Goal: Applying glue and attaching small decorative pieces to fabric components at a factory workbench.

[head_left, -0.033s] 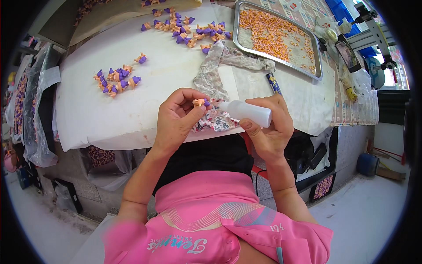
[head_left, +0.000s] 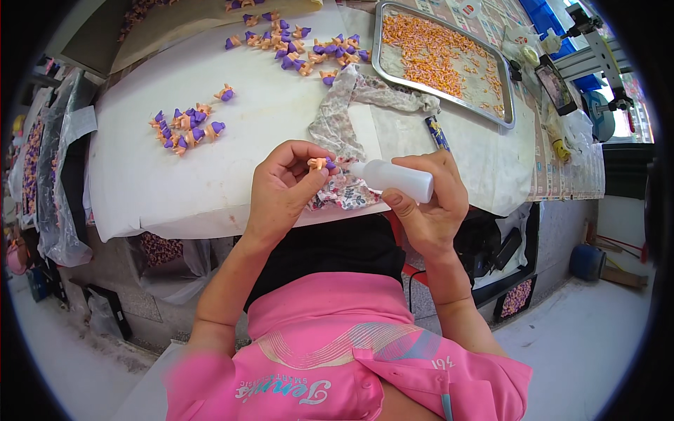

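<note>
Nearest the camera, a bright pink shirt [head_left: 337, 365] fills the lower middle, with both bare forearms rising from it toward the white paper-covered worktable [head_left: 161, 189]. At the table's near edge the left hand [head_left: 281, 193] has its fingertips pinched shut on a small orange plastic piece with a purple tip [head_left: 319, 163]. Just to the right of that piece, the right hand [head_left: 428, 203] is wrapped around a white plastic squeeze bottle [head_left: 397, 179], whose nozzle points left and nearly touches the piece. Under both hands, on the table's near edge, lies a crumpled floral-print cloth [head_left: 344, 123] that runs away toward the table's middle. A dark blue pen-like stick [head_left: 437, 132] lies on the table just beyond the right hand. Left of the cloth, in the table's middle, sits a small heap of orange-and-purple pieces [head_left: 186, 126]; a longer scatter of the same pieces [head_left: 295, 45] lies along the far edge. At the table's far right stands a rectangular metal tray [head_left: 505, 105] spread with small orange bits.
</note>
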Available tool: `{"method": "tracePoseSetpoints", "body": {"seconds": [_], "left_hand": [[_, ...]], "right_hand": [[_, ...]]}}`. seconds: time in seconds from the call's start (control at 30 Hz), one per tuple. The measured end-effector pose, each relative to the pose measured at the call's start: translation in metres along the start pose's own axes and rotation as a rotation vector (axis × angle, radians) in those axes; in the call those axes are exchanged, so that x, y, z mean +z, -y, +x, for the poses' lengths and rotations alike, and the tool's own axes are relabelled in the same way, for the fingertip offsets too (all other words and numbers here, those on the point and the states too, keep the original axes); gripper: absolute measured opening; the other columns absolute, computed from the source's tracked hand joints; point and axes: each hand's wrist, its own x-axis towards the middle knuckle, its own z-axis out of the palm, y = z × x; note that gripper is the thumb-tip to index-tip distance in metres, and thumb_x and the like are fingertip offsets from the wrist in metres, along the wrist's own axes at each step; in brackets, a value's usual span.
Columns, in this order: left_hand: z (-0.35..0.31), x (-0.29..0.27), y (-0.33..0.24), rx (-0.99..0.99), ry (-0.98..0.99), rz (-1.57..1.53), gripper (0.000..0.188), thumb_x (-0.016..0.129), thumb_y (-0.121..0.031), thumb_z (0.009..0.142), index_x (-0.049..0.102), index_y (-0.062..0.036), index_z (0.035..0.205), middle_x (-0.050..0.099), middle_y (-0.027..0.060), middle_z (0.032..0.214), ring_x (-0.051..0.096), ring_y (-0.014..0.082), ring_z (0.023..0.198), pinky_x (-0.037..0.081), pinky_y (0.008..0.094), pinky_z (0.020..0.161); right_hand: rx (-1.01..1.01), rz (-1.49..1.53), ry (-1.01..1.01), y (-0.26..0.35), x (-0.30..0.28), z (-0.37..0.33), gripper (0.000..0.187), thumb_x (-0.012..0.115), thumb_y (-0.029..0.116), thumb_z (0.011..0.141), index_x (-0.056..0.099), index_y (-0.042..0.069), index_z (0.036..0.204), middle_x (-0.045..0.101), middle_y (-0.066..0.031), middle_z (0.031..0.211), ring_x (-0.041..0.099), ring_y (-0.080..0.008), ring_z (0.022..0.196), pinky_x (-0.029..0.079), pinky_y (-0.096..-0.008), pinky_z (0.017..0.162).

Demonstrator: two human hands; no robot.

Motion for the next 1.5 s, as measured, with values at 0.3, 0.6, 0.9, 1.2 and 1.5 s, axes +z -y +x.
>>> {"method": "tracePoseSetpoints", "body": {"seconds": [0.3,0.6,0.9,1.2,1.5], "left_hand": [[0.0,-0.002,0.002,0.005,0.005,0.02,0.019,0.06,0.005,0.087,0.058,0.0047,0.107,0.063,0.01,0.105,0.062,0.0132,0.096,0.052,0.0271,0.088],[-0.001,-0.004,0.003,0.006,0.003,0.038,0.018,0.06,0.006,0.087,0.059,0.0044,0.106,0.064,0.0091,0.103,0.063,0.0122,0.095,0.051,0.0259,0.087],[0.011,0.01,0.0,0.017,0.018,0.011,0.018,0.059,0.005,0.088,0.058,0.0045,0.106,0.064,0.0094,0.103,0.064,0.0135,0.094,0.053,0.0263,0.086],[0.008,0.023,-0.012,0.092,-0.084,0.045,0.017,0.059,0.003,0.089,0.057,0.0022,0.106,0.063,0.011,0.105,0.065,0.0151,0.091,0.054,0.0265,0.085],[0.008,0.034,-0.018,0.084,-0.088,0.04,0.019,0.057,0.004,0.088,0.056,0.0017,0.107,0.062,0.0112,0.106,0.064,0.0143,0.089,0.054,0.0274,0.082]], "right_hand": [[0.018,-0.004,0.004,0.0,-0.001,-0.003,0.035,0.083,0.02,0.073,0.068,0.003,0.099,0.059,-0.0073,0.08,0.055,-0.0179,0.069,0.044,-0.0276,0.061],[0.077,-0.017,0.046,0.0,-0.001,-0.005,0.039,0.081,0.025,0.077,0.067,-0.002,0.1,0.06,-0.0069,0.088,0.053,-0.0152,0.079,0.042,-0.0253,0.068],[0.085,0.017,-0.009,-0.013,-0.019,0.0,0.037,0.079,0.022,0.081,0.063,-0.003,0.102,0.058,-0.0076,0.095,0.054,-0.0139,0.082,0.044,-0.0258,0.07],[0.416,0.081,0.142,-0.056,-0.014,0.024,0.024,0.069,0.011,0.088,0.057,0.001,0.105,0.06,-0.0067,0.093,0.057,-0.0101,0.089,0.047,-0.0252,0.076],[-0.035,-0.28,0.232,-0.072,-0.03,0.057,0.017,0.068,0.017,0.087,0.065,0.004,0.098,0.065,-0.0111,0.092,0.055,-0.0281,0.085,0.044,-0.0376,0.078]]}}
